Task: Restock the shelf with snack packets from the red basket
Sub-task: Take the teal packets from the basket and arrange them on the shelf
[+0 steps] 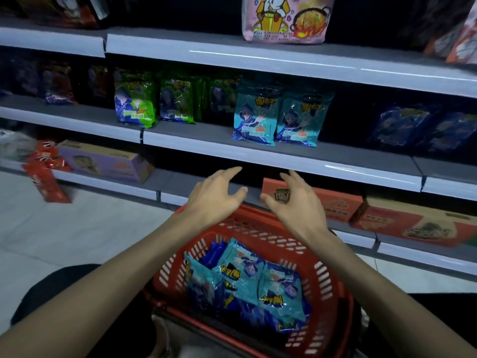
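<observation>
both arms reach forward, left hand [215,196] and right hand [294,200] empty (fingers spread).

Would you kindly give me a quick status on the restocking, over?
Left hand, right hand open, empty, over red basket. Teal packets in basket, two on shelf. Path clear.

Red basket [258,229] w/ a messy pile of teal snack packets [247,282] lying inside. Two matching pkts [254,120] stand upright, side by side, on the mid shelf [206,140].
</observation>
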